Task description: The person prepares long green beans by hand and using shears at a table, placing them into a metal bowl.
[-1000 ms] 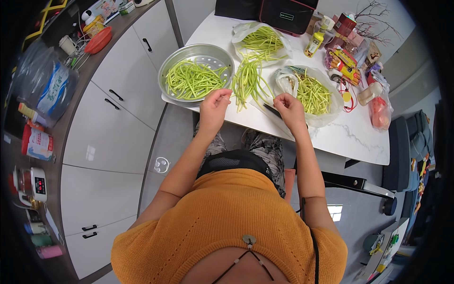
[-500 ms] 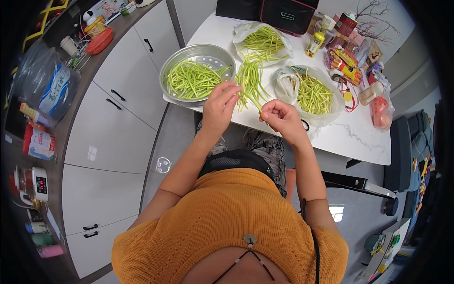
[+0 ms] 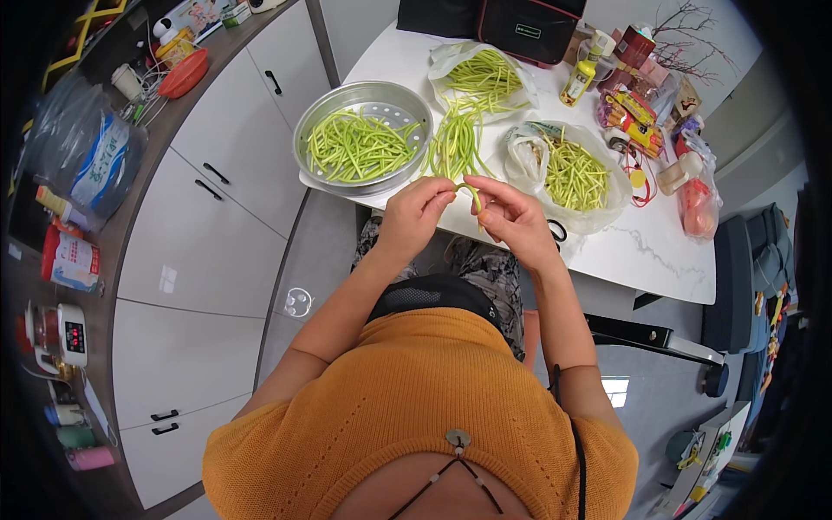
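Between my two hands a thin green vegetable stem [image 3: 472, 189] is bent into an arch above the table's near edge. My left hand [image 3: 412, 212] pinches its left end between thumb and fingertips. Thumb and fingers of my right hand [image 3: 513, 221] grip its other end, which droops downward. Just beyond lies a loose bundle of long stems [image 3: 455, 147]. To the left, a round perforated metal steamer pan [image 3: 300, 143] holds a pile of stem pieces [image 3: 360, 146]. Right of the bundle, a plastic bag [image 3: 614, 189] contains more short green pieces [image 3: 575, 173].
Behind the bundle, another plastic bag [image 3: 442, 62] holds long stems. A black handle loop [image 3: 557, 230] shows at the table's near edge. A yellow bottle [image 3: 577, 82] and snack packages [image 3: 631, 121] crowd the back right. White cabinets [image 3: 217, 225] stand at the left.
My left hand has moved from the bundle toward my right hand and a little nearer to me. The straight stem in my right hand is now bent between both hands.
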`<state>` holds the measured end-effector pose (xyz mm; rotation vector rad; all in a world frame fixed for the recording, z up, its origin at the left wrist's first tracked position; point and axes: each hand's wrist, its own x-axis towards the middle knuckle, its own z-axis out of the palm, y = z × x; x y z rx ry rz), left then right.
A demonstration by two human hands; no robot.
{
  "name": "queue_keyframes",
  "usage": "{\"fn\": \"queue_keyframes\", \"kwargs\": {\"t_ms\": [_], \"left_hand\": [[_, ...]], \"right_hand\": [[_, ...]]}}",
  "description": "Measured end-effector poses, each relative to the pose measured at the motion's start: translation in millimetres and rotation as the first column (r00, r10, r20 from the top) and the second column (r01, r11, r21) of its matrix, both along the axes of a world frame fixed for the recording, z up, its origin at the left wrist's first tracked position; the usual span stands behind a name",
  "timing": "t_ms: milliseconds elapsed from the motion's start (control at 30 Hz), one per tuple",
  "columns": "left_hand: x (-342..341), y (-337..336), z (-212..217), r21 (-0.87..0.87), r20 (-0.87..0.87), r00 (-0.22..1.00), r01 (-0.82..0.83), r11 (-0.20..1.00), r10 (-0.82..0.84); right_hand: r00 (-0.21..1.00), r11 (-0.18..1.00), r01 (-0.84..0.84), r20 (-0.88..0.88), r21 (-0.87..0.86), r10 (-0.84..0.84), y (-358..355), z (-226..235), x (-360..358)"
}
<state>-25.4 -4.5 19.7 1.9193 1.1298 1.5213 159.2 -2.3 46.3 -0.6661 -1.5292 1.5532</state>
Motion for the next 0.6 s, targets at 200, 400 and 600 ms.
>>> {"fn": "queue_keyframes", "kwargs": {"t_ms": [200, 400, 600], "left_hand": [[2.1, -3.5, -1.5, -0.065, -0.034, 0.999, 0.031, 0.997, -0.033], [4.8, -7.5, -0.3, -0.130, -0.017, 0.998, 0.057, 0.990, -0.060], [6.2, -10.7, -0.1, -0.084, -0.068, 0.994, 0.076, 0.994, -0.081]], "right_hand": [[0.996, 0.993, 0.066, 0.056, 0.095, -0.071, 1.9, -0.7, 0.8], [0.976, 0.964, 0.180, 0.083, 0.195, -0.199, 2.5, -1.1, -0.6], [0.957, 0.937, 0.254, 0.077, 0.241, -0.279, 4.5, -3.7, 0.2]]}}
